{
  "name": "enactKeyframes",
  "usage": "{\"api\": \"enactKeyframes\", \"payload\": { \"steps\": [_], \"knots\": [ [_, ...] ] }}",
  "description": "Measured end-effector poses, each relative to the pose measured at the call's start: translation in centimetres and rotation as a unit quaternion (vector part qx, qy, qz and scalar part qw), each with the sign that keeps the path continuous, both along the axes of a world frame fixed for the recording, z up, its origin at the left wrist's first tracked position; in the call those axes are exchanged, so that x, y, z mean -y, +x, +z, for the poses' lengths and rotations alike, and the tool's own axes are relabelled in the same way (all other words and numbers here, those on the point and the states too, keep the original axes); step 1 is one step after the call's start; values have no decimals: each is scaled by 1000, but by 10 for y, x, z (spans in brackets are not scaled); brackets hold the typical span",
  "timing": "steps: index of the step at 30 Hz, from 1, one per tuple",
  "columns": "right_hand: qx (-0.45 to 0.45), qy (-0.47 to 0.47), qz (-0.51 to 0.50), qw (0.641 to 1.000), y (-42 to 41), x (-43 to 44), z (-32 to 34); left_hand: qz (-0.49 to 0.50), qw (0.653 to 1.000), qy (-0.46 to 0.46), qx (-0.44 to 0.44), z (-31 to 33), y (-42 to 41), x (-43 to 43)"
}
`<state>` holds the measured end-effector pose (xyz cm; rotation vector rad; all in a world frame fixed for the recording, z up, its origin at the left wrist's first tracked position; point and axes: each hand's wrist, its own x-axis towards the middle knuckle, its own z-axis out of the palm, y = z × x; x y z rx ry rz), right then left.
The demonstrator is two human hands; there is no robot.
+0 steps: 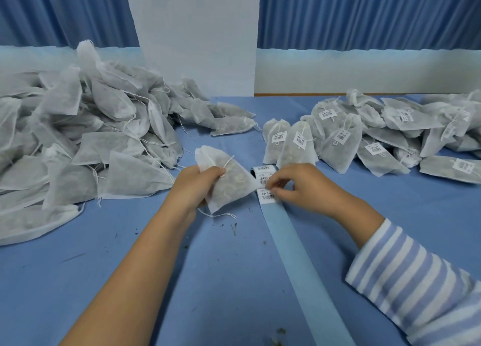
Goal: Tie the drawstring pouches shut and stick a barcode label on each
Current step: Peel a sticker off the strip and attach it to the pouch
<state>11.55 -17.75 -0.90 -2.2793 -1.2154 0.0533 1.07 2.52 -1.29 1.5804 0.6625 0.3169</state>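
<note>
My left hand (194,186) grips a white drawstring pouch (229,181) by its gathered neck, holding it just above the blue table. Its string ends trail down below it. Just to its right lies a roll of barcode labels (263,173) with its blue backing strip (299,262) running toward me. My right hand (299,186) pinches the edge of a barcode label (266,196) on that strip, thumb and fingertips together.
A big heap of unlabelled pouches (86,132) fills the left side of the table. Labelled pouches (364,137) are piled at the right, several standing upright. Bits of dried herb (234,228) lie scattered on the blue tablecloth (130,241).
</note>
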Motion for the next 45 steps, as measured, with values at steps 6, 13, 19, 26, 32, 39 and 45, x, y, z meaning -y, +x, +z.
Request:
{"api": "enactKeyframes", "payload": {
  "steps": [6,13,19,26,32,39,45],
  "knots": [
    [10,-107,10,994,-3,-4,-3,14,997,-69,-32,-4,5,-5],
    [-18,-144,30,989,-4,-3,-5,-111,967,-231,-2,-5,4,8],
    [-27,-110,58,992,-8,-2,0,-142,950,-278,-14,-9,6,20],
    [-36,-98,26,994,-4,-4,-3,-137,952,-272,-17,-12,5,18],
    [-5,-125,44,991,-7,-4,-1,-118,966,-222,-54,-18,11,17],
    [6,-126,24,992,-12,-7,0,-124,961,-241,-55,-17,11,17],
    [-9,-118,27,993,-15,-5,3,-133,955,-260,-51,-17,10,15]
  ]
}}
